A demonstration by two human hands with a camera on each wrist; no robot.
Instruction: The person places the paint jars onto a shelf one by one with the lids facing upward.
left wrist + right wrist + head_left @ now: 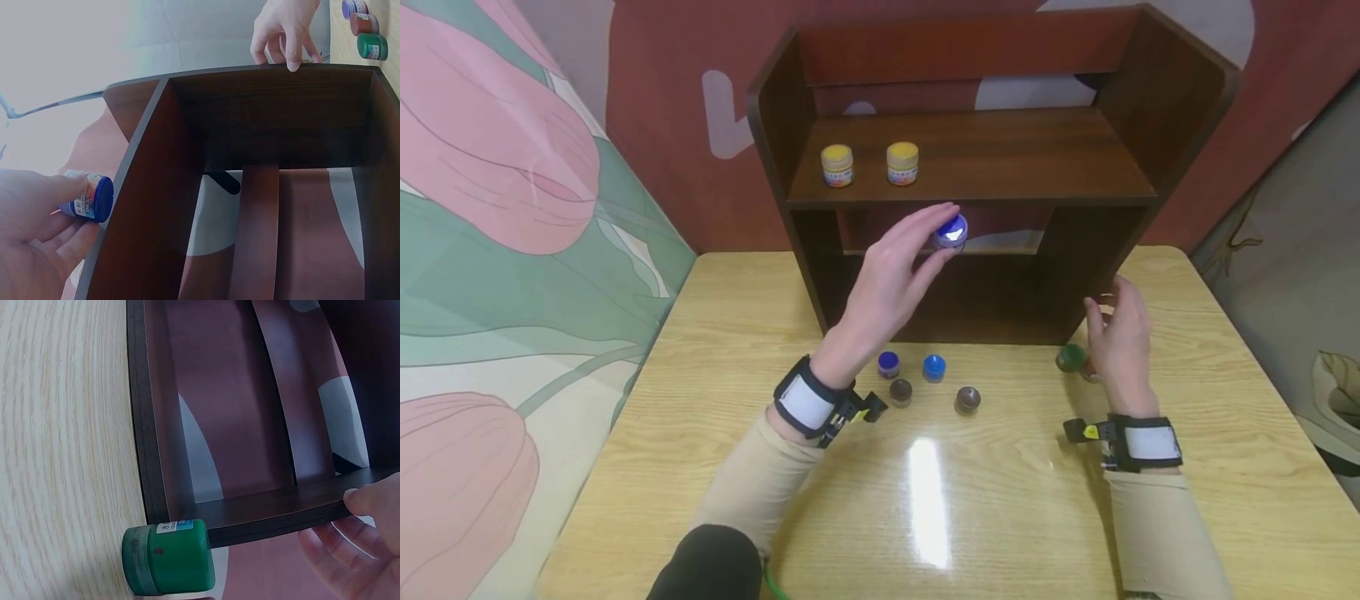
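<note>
My left hand (887,271) pinches a small paint jar with a dark blue lid (952,231) between thumb and fingers, in front of the upper board of a dark wooden shelf (970,300). The left wrist view shows this jar's printed label, with the lid (104,199) close to the board's edge. At the shelf's right side is my right hand (1122,346); its thumb (357,501) lies on the side panel's front edge and its curled fingers are at the outer face. Below it a green paint jar (178,557) sits by the shelf's bottom corner.
Two yellow paint jars (902,163) stand on the upper board's left half. On the table (1000,517) before the shelf are a violet-blue jar (888,363), a light blue jar (934,367) and two brown jars (967,400). A reddish-brown jar (364,24) is beside the green one.
</note>
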